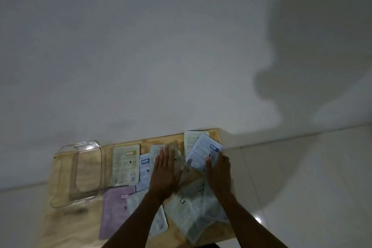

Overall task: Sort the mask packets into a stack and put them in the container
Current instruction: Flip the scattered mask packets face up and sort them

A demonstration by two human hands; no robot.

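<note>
Several mask packets lie scattered on a small wooden table (66, 225). A cream packet (125, 164) and a pale blue packet (144, 169) lie left of my hands. A pink packet (114, 209) lies nearer me. My left hand (164, 175) rests flat, fingers together, on a packet in the middle. My right hand (218, 175) touches the lower edge of a tilted blue-white packet (203, 151) that overlaps a cream one (190, 137) at the far right. More pale packets (189, 211) overlap between my forearms. A clear plastic container (78, 173) stands at the table's left.
A plain white wall rises behind the table and carries my shadow at the right. Pale floor tiles (302, 187) show to the right of the table. The table's right edge runs just beyond my right forearm.
</note>
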